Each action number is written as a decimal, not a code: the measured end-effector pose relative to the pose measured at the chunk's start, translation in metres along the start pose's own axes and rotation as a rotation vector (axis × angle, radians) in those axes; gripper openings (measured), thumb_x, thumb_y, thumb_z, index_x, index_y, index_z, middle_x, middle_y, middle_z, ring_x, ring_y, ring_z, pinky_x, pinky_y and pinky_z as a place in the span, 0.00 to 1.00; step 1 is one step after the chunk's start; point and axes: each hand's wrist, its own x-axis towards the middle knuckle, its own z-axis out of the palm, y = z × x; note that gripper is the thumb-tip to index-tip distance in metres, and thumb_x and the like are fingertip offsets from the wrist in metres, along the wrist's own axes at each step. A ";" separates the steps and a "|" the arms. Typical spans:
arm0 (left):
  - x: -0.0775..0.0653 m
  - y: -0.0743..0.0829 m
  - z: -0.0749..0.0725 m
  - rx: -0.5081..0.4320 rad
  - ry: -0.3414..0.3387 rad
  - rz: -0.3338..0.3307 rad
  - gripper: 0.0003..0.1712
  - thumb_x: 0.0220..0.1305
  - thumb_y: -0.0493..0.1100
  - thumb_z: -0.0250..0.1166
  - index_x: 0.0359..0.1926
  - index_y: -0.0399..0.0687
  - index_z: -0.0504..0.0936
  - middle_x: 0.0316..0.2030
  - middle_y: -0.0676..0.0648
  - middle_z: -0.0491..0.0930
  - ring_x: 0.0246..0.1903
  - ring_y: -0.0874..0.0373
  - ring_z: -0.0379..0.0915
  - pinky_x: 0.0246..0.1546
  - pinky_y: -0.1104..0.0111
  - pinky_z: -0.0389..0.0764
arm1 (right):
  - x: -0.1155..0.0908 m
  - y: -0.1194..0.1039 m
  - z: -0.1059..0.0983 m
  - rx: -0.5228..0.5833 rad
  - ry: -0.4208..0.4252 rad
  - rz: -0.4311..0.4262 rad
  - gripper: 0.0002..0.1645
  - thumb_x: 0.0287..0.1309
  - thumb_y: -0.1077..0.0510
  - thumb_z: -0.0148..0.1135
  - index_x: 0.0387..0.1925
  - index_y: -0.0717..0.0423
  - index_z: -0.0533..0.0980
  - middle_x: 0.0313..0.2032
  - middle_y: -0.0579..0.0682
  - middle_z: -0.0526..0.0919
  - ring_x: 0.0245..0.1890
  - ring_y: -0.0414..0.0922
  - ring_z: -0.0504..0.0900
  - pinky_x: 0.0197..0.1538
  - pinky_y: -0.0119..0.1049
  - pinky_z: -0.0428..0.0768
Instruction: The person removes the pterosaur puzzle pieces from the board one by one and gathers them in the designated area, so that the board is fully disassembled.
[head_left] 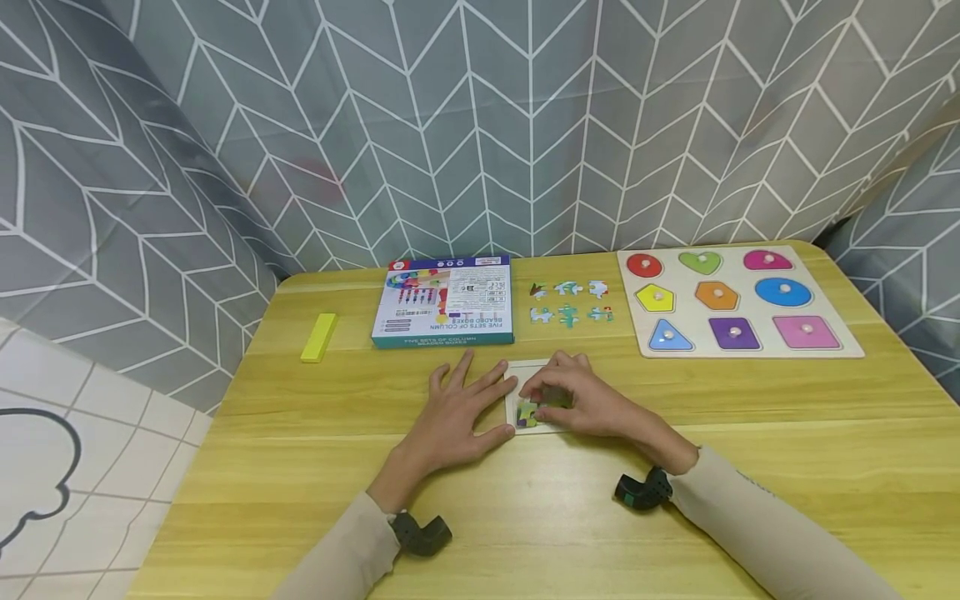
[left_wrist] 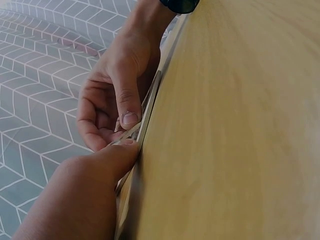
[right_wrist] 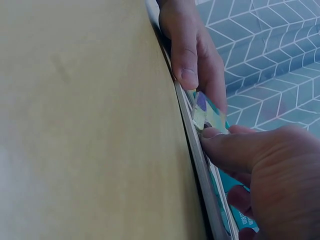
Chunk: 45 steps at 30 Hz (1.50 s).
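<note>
A small white puzzle board (head_left: 528, 366) lies on the wooden table between the hands. My right hand (head_left: 592, 402) pinches a colourful jigsaw piece (head_left: 527, 414) between thumb and fingers over the board's lower left part. In the right wrist view, this piece (right_wrist: 202, 111) is tilted up from the board. Spread and fairly straight, my left hand (head_left: 455, 417) rests at the board's left edge, its thumb (left_wrist: 122, 155) touching near the corner. Part of the board is hidden beneath the right hand.
Several loose jigsaw pieces (head_left: 568, 315) lie in two rows behind the board. A beaded-boxes carton (head_left: 450, 304) stands back left, with a yellow block (head_left: 319, 337) farther left. At right is a peg board (head_left: 742, 333) of knobbed shapes. A patterned curtain (head_left: 480, 125) hangs behind.
</note>
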 end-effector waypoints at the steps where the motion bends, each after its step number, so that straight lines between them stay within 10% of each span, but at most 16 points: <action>1: 0.000 0.000 0.000 0.000 0.001 0.001 0.39 0.69 0.71 0.51 0.77 0.69 0.63 0.79 0.58 0.56 0.80 0.35 0.39 0.71 0.35 0.47 | 0.000 0.000 0.000 0.005 -0.001 -0.002 0.16 0.56 0.60 0.75 0.45 0.41 0.85 0.36 0.36 0.82 0.43 0.39 0.71 0.50 0.40 0.56; 23: 0.000 0.001 -0.002 0.002 -0.007 0.000 0.39 0.69 0.71 0.51 0.77 0.69 0.62 0.79 0.59 0.55 0.81 0.35 0.38 0.71 0.34 0.46 | 0.000 0.001 -0.001 0.026 0.046 -0.077 0.17 0.54 0.62 0.75 0.46 0.46 0.87 0.33 0.38 0.83 0.41 0.40 0.73 0.49 0.41 0.53; 45: -0.003 0.000 -0.004 -0.041 -0.020 0.019 0.39 0.66 0.71 0.54 0.76 0.69 0.66 0.79 0.60 0.58 0.80 0.34 0.38 0.70 0.33 0.47 | 0.014 0.039 -0.028 -0.109 0.374 0.004 0.16 0.56 0.66 0.72 0.48 0.56 0.85 0.35 0.49 0.88 0.40 0.46 0.77 0.51 0.47 0.57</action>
